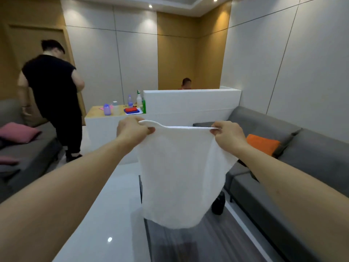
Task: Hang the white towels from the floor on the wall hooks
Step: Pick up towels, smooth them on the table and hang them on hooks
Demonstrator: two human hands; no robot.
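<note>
The white towel [177, 176] hangs in the air in front of me, stretched flat along its top edge and falling free below, clear of the floor. My left hand [132, 130] pinches the top left corner, which sticks up past the fingers; my right hand [227, 138] pinches the top right corner. Both hands are held apart at the same height, arms extended.

Beneath the towel lies a dark glass-topped low table [188, 242] on the glossy white floor [98, 214]. A grey sofa [283, 167] with an orange cushion [262, 143] runs along the right wall. Ahead stands a white counter [188, 103] carrying bottles [130, 101] and a red cloth [130, 110]. A person in black [54, 95] stands at left, beside another grey sofa with a pink cushion [18, 132].
</note>
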